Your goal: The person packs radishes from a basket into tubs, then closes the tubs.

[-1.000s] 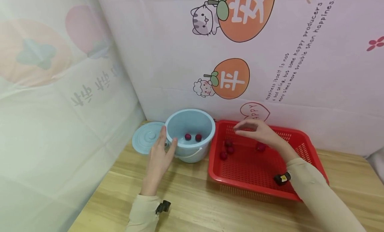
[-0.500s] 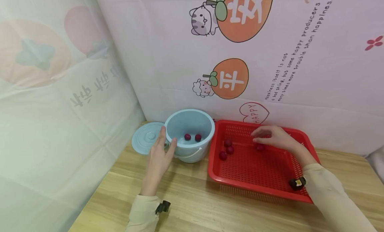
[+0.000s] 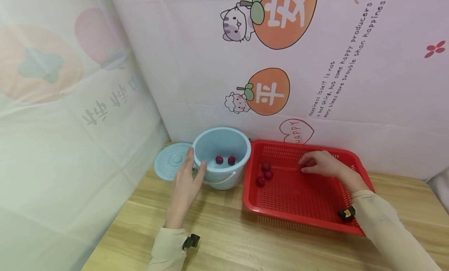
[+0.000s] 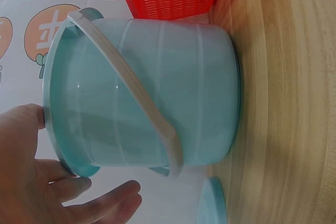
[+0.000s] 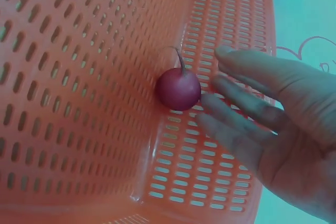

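My left hand [image 3: 184, 187] rests at the near left rim of a light blue bucket [image 3: 229, 181], thumb and fingers spread along it. In the left wrist view, thumb and fingertips are right at the rim. Two radishes [image 3: 219, 160] lie inside the bucket. My right hand [image 3: 322, 164] is inside a red perforated basket [image 3: 294, 203], fingers loosely bent. In the right wrist view, a round purple-red radish [image 5: 178, 88] with a thin root lies beside the fingertips, not gripped. This radish is hidden by the hand in the head view. Three more radishes [image 3: 268, 175] cluster at the basket's left.
A light blue lid [image 3: 168, 162] lies left of the bucket, near the cloth side wall. The bucket's pale handle [image 3: 224, 180] hangs down its front. Basket and bucket stand close together on the wooden table [image 3: 217, 232], before a printed cloth [image 3: 196, 68].
My right hand has moved right and down into the basket, over the lone radish. The left hand stays at the bucket's rim.
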`<action>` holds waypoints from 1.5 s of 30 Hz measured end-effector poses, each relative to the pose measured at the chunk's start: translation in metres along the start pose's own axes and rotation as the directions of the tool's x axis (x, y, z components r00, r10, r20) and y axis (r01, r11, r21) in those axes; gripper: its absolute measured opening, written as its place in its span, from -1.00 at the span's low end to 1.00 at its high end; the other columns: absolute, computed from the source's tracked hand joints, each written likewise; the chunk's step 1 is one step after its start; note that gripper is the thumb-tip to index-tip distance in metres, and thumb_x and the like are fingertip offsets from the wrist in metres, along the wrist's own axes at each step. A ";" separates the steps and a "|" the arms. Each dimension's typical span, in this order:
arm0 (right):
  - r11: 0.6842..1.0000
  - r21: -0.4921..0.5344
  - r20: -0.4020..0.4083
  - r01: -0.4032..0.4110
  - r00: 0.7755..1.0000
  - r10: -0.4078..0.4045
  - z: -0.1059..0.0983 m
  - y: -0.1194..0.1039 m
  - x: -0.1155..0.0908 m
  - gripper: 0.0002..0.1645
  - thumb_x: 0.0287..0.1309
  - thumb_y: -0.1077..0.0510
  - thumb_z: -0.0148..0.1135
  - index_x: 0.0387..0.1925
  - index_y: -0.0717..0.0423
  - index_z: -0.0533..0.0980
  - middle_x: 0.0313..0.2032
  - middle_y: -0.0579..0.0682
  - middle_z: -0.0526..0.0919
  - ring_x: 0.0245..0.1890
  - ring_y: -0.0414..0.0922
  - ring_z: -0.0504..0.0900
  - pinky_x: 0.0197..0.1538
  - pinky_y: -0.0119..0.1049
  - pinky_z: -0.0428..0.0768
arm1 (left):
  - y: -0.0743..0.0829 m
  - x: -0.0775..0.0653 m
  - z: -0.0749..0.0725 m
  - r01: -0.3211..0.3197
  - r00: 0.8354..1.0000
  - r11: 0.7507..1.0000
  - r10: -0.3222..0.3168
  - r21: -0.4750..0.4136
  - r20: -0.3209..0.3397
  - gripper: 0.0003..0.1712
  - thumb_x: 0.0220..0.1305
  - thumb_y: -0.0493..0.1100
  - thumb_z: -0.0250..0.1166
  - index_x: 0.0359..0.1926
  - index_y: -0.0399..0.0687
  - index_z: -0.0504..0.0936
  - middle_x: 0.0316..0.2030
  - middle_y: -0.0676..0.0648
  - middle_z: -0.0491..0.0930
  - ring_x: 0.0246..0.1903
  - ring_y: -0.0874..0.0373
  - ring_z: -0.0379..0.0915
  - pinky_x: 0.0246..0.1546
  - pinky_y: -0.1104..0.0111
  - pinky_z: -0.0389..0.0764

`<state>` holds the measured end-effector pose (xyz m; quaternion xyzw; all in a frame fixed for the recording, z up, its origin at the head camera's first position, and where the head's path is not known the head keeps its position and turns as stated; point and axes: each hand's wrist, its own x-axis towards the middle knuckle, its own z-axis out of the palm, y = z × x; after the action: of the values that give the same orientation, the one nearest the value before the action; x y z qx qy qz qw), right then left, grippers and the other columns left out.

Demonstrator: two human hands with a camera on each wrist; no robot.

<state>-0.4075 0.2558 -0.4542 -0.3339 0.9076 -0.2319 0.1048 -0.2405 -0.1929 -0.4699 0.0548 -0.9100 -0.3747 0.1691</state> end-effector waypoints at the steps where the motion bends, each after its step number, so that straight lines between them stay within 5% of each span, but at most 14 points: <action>1: 1.000 -0.015 0.006 -0.006 1.000 0.006 0.000 0.000 0.000 -0.74 0.26 0.23 0.50 -0.04 0.24 0.73 -0.13 0.09 0.80 -0.18 -0.07 0.73 -0.09 -0.09 0.75 | 0.000 0.000 0.000 -0.001 1.000 1.000 0.001 0.000 0.000 0.00 0.55 0.49 -0.09 0.71 0.00 0.03 0.64 -0.11 0.09 0.44 -0.22 0.35 0.39 -0.14 0.42; 7: 0.995 -0.090 0.047 -0.034 0.998 0.039 0.003 0.002 -0.001 -0.74 0.24 0.28 0.49 -0.06 0.32 0.71 -0.15 0.14 0.79 -0.12 0.10 0.74 0.00 0.15 0.72 | 0.001 0.000 0.000 0.001 1.000 1.000 -0.001 -0.001 0.005 0.00 0.55 0.50 -0.09 0.71 0.01 0.02 0.64 -0.10 0.08 0.47 -0.22 0.30 0.40 -0.15 0.40; 20: 0.992 -0.106 0.052 -0.071 0.996 0.077 0.006 -0.003 0.000 -0.72 0.13 0.40 0.51 -0.08 0.33 0.73 -0.16 0.18 0.76 -0.12 0.13 0.68 0.01 0.18 0.69 | 0.001 -0.001 0.000 -0.006 1.000 1.000 0.006 -0.008 0.001 -0.01 0.56 0.47 -0.08 0.71 0.00 0.02 0.64 -0.10 0.08 0.49 -0.20 0.26 0.42 -0.12 0.38; 28: 0.996 -0.050 0.197 -0.077 0.977 0.085 0.011 0.006 0.000 -0.73 0.19 0.25 0.54 -0.08 0.12 0.69 -0.21 -0.04 0.72 -0.21 -0.08 0.58 -0.09 -0.09 0.63 | 0.002 -0.001 -0.001 -0.006 1.000 1.000 0.006 -0.001 0.002 -0.01 0.56 0.48 -0.09 0.71 -0.02 0.02 0.65 -0.12 0.08 0.51 -0.19 0.23 0.45 -0.10 0.35; 45: 0.992 0.076 0.201 -0.103 0.976 0.086 0.000 0.005 -0.003 -0.62 0.23 0.16 0.54 0.07 0.14 0.71 -0.08 0.01 0.75 -0.12 -0.05 0.62 -0.06 -0.16 0.68 | 0.000 -0.001 0.001 -0.015 1.000 1.000 0.015 -0.011 0.000 -0.01 0.56 0.48 -0.09 0.71 0.01 0.02 0.65 -0.09 0.07 0.50 -0.20 0.24 0.43 -0.11 0.38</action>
<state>-0.4082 0.2607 -0.4562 -0.3066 0.8968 -0.2312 0.2196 -0.2396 -0.1919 -0.4708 0.0473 -0.9082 -0.3786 0.1723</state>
